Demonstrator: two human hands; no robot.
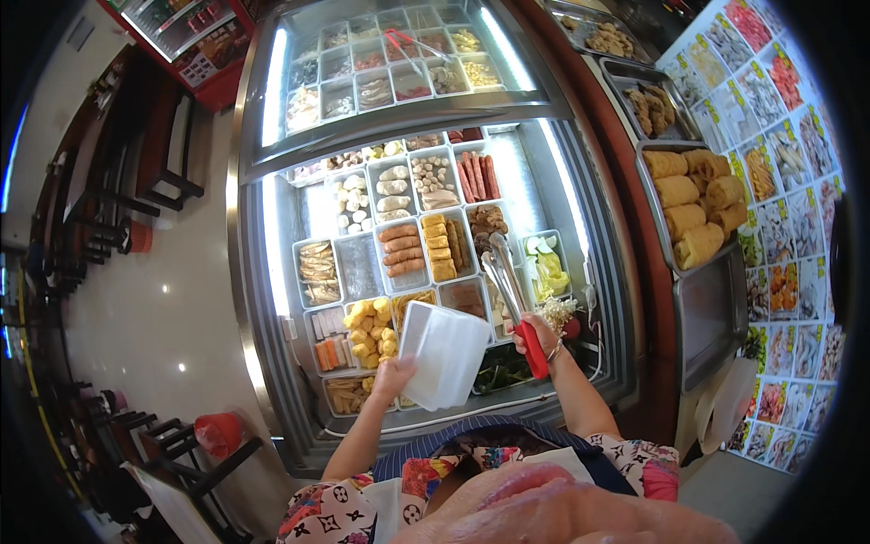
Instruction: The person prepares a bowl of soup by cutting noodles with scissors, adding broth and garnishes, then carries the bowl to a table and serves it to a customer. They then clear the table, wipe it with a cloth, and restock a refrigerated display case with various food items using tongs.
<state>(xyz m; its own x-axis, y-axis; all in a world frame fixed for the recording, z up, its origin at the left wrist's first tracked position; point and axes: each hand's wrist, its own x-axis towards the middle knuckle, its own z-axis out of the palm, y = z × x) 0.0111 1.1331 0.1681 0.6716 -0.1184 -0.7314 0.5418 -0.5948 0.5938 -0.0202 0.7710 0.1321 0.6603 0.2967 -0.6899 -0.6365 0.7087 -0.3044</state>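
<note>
My left hand (pixel 394 374) grips the edge of a translucent white plastic container (pixel 446 355), which is tilted above the near trays of a lit food display case. In my right hand (pixel 541 335) is a pair of metal tongs (pixel 505 279) with red handles, pointing away from me. The tong tips lie over the trays near a bin of dark brown pieces (pixel 488 222) and a bin of leafy greens (pixel 547 272). Beside the container sit yellow puffed pieces (pixel 370 331), brown sausages (pixel 401 249) and golden rolls (pixel 439 247). The container hides some bins beneath it.
A metal rail (pixel 263 381) edges the case. Under the far glass, more trays hold red tongs (pixel 399 38). To the right, a metal tray (pixel 675 263) carries fried rolls (pixel 698 204), beside a wall of food pictures (pixel 779 227). Stools and a red bin (pixel 218 435) stand left.
</note>
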